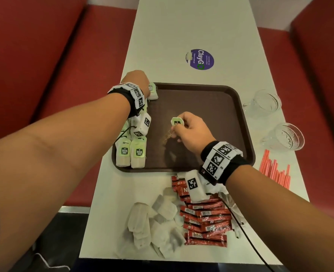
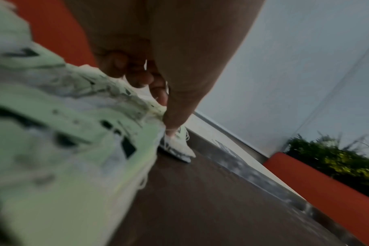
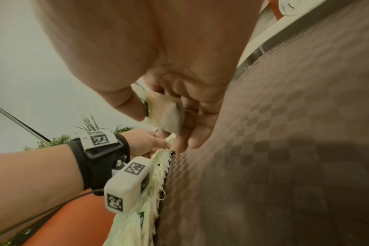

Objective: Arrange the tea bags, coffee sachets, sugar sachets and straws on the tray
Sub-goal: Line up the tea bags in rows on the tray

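Observation:
A brown tray (image 1: pixel 203 107) lies on the white table (image 1: pixel 182 26). Green-tagged tea bags (image 1: pixel 131 154) stand in a row along its left edge. At the tray's far left corner my left hand (image 1: pixel 140 81) pinches a tea bag (image 1: pixel 153 91), whose lower end touches the tray (image 2: pixel 200 199) under my thumb (image 2: pixel 177 103). Over the tray's middle my right hand (image 1: pixel 183 124) pinches another tea bag (image 1: pixel 176 121) between thumb and fingers (image 3: pixel 192 133), just above the tray floor (image 3: pixel 284 149). Loose tea bags (image 1: pixel 158 222), red coffee sachets (image 1: pixel 207 218) and red straws (image 1: pixel 274 171) lie on the table.
Two glass cups (image 1: pixel 264 103) (image 1: pixel 284 136) stand on the table right of the tray. A purple round sticker (image 1: pixel 201 59) is on the table beyond it. Red bench seats (image 1: pixel 54 75) run along both sides. A black cable (image 1: pixel 246 238) trails from my right wrist.

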Available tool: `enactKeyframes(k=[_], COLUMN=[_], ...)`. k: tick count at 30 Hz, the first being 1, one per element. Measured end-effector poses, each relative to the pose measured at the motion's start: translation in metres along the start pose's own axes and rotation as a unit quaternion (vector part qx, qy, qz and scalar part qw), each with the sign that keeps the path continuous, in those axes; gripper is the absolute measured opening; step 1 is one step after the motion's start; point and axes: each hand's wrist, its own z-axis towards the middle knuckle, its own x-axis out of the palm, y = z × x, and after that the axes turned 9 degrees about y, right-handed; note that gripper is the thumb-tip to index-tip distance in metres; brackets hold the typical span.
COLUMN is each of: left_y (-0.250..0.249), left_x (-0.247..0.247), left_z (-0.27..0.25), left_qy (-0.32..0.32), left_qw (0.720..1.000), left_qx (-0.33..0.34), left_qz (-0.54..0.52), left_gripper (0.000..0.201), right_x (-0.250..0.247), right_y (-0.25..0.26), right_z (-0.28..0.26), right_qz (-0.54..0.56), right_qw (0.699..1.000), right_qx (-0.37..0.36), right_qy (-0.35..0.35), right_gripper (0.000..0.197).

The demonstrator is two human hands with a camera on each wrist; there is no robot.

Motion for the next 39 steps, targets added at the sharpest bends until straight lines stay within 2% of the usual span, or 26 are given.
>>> enactKeyframes(k=[9,14,17,18,20,22,25,29,31,33,35,37,39], left_y=[-0.008,-0.014,-0.021,-0.022,-0.02,-0.017,-0.011,-0.004,0.0,0.006,0.01,0.009,0.007], left_x=[0.003,-0.015,-0.026,-0.027,-0.028,-0.025,-0.021,-0.015,-0.015,-0.018,-0.02,-0.018,-0.016], left_z=[-0.007,-0.043,-0.081,-0.093,-0.113,-0.121,-0.121,-0.115,-0.103,-0.083,-0.062,-0.044,-0.028], left_qy=[0.064,0.005,0.029,0.049,0.083,0.075,0.039,0.035,0.008,-0.004,0.018,0.046,0.051], left_qw=[0.992,0.991,0.974,0.965,0.951,0.947,0.952,0.962,0.973,0.984,0.992,0.994,0.995], left_qx=[0.067,0.135,0.205,0.233,0.279,0.297,0.285,0.238,0.191,0.146,0.114,0.096,0.087], left_qz=[0.083,-0.014,-0.092,-0.106,-0.105,-0.094,-0.109,-0.127,-0.13,-0.101,-0.054,-0.02,-0.001], left_gripper=[0.005,0.034,0.051,0.048,0.029,0.009,0.003,0.002,0.005,0.008,0.01,0.012,0.013], right_x=[-0.011,-0.016,-0.017,-0.018,-0.019,-0.017,-0.012,-0.007,-0.008,-0.012,-0.018,-0.021,-0.023], right_y=[0.0,0.008,0.011,0.012,0.014,0.014,0.014,0.013,0.008,0.003,-0.003,-0.008,-0.011], right_z=[0.006,0.007,0.011,0.012,0.013,0.013,0.012,0.008,0.002,-0.01,-0.022,-0.032,-0.038], right_qz=[-0.015,-0.052,-0.039,-0.029,-0.015,-0.01,-0.009,-0.026,-0.06,-0.154,-0.26,-0.324,-0.349], right_qw=[0.999,0.997,0.997,0.998,0.998,0.998,0.999,0.999,0.996,0.973,0.927,0.894,0.882], right_qx=[-0.027,-0.039,-0.045,-0.047,-0.05,-0.05,-0.044,-0.023,0.004,0.032,0.04,0.038,0.035], right_qy=[-0.02,-0.031,-0.04,-0.042,-0.042,-0.037,-0.017,0.001,0.061,0.171,0.266,0.306,0.314], right_gripper=[0.006,0.007,0.005,0.007,0.014,0.018,0.017,0.015,0.023,0.033,0.036,0.034,0.029])
